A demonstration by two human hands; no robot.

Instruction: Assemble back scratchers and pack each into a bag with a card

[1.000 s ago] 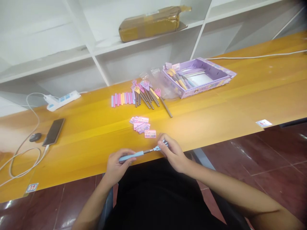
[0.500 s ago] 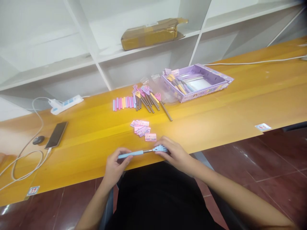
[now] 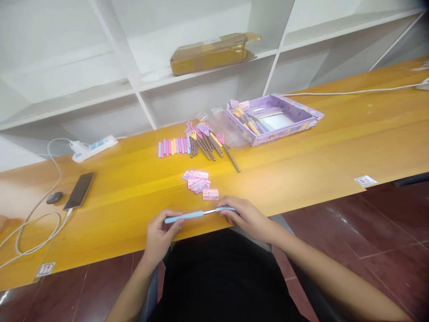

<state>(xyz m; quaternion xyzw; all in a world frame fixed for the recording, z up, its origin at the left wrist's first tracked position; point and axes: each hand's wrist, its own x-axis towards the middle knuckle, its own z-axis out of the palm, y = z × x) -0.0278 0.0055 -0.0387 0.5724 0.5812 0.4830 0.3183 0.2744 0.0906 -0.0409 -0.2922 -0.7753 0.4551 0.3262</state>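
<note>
- One dark, flat rectangular phone (image 3: pixel 79 191) lies plugged in at far left, well apart from your hands.
- Your left hand (image 3: pixel 159 235) pinches the handle end of a light-blue, slender back scratcher (image 3: pixel 194 215) between thumb and fingers.
- Beyond it, a row of pastel pink, purple, blue and yellow sticks (image 3: pixel 173 146) lies side by side.
- The scratcher sits between your hands over the table's near edge, its long axis running left to right, the right end slightly farther from you; a short metal rod shows bare.
- Small pink-and-purple printed cards (image 3: pixel 197 181) lie just beyond it.
- Your right hand (image 3: pixel 248 217) pinches the blue head, its fingers partly covering it.
- A purple open cardboard tray (image 3: pixel 284 129) stands farther back.
</note>
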